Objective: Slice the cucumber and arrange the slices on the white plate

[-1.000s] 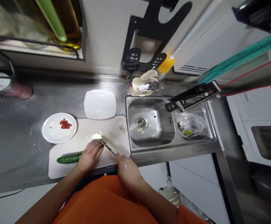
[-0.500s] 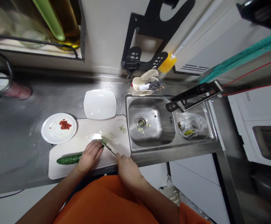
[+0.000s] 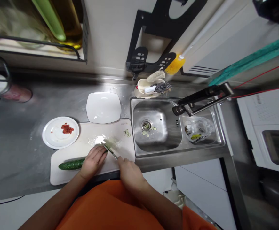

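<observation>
A green cucumber (image 3: 71, 164) lies along the near side of the white cutting board (image 3: 67, 177). My left hand (image 3: 93, 160) is closed over its right part, fingers curled on top. In my right hand (image 3: 129, 171) is the handle of a knife (image 3: 111, 151), its blade slanting up and left beside my left fingertips at the cucumber's right end. The blade and fingers partly hide that end. Thin green peel strips (image 3: 127, 133) rest at the board's upper right, and its middle looks wet and shiny.
Behind the board stands an empty white square plate (image 3: 103, 107). A round white plate (image 3: 58, 140) with chopped red pieces (image 3: 67, 128) overlaps the board's left corner. To the right, the steel sink (image 3: 151, 143) holds cucumber slices near the drain; a faucet (image 3: 197, 100) extends over it.
The view has shifted slightly. The knife blade has tilted a little against the cucumber's end, while my left hand keeps its hold in nearly the same place.
</observation>
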### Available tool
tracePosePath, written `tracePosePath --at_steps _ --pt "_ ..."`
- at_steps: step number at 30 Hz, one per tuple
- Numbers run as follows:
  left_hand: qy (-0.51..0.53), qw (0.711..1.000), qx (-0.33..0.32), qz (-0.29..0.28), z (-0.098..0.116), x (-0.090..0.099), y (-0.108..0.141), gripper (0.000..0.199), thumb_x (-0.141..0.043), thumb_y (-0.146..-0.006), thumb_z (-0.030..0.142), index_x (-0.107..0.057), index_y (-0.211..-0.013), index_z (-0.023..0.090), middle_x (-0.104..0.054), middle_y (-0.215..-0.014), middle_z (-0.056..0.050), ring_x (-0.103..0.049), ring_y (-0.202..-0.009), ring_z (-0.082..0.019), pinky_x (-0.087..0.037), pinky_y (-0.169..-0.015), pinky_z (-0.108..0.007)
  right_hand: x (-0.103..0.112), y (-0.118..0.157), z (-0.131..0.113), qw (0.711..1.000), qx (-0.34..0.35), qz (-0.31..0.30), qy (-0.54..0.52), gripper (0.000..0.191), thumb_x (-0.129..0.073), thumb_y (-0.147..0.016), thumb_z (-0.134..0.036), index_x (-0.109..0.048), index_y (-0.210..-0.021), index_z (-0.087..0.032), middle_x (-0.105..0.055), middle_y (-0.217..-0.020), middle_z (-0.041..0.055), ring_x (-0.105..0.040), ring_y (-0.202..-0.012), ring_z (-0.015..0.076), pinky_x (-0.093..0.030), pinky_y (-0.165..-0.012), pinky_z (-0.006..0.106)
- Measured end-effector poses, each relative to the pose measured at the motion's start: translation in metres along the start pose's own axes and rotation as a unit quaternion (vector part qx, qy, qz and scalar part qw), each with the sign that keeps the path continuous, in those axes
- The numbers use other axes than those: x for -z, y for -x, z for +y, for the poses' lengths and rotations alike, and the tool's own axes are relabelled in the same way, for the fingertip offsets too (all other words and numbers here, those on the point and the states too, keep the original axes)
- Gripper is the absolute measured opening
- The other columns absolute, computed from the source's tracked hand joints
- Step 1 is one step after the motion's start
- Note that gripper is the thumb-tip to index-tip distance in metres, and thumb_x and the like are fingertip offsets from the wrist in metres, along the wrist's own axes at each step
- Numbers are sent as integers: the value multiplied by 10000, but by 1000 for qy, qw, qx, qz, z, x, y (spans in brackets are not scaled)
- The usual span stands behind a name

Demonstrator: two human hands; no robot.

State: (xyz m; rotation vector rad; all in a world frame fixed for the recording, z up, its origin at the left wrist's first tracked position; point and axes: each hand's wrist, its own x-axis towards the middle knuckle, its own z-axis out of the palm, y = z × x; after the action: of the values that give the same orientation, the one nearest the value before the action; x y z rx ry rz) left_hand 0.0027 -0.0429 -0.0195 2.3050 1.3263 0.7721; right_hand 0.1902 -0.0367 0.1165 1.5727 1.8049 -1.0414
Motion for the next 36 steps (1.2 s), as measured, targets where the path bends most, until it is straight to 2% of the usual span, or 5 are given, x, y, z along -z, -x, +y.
tracePosePath --at_steps 15,20,25,29,36 --pt "5 1000 -1 -16 1 2 -2 257 -538 -844 150 -586 -1094 177 -669 -1017 -72 -601 -980 -193 -472 -955 -403 -24 -36 -3 999 20 43 -4 320 -285 -894 -52 -491 -1116 -155 -641 -934 111 -639 -858 213 -494 -679 284" --pt "7 1000 4 -14 4 3 -3 257 -532 -847 152 -585 -1098 176 -669 -1016 -75 -597 -996 -197 -475 -951 -400 -37 -45 -3 998 24 60 -6 313 -282 -892 -57 -513 -1084 -147 -642 -921 112 -638 -841 194 -484 -677 249" --pt "6 1000 5 -21 3 4 -2 272 -532 -852 170 -581 -1119 183 -665 -1035 -72 -596 -1009 -193 -463 -973 -403 -41 -45 2 997 24 68 -14 307 -300 -896 -71 -505 -1104 -165 -639 -941 94 -631 -845 194 -476 -685 261" --pt "13 1000 2 -19 1 4 -1 298 -534 -852 177 -572 -1148 183 -653 -1066 -84 -582 -1046 -203 -466 -974 -407 -37 -41 8 997 18 68 -20 333 -334 -872 -63 -491 -1142 -178 -643 -952 88 -624 -874 199 -470 -693 264" --pt "17 1000 5 -9 -1 1 2 278 -521 -863 197 -579 -1135 188 -651 -1043 -85 -592 -1023 -205 -479 -954 -412 -24 -16 11 998 9 62 -19 338 -302 -871 -51 -499 -1118 -169 -641 -943 100 -633 -852 205 -461 -679 261"
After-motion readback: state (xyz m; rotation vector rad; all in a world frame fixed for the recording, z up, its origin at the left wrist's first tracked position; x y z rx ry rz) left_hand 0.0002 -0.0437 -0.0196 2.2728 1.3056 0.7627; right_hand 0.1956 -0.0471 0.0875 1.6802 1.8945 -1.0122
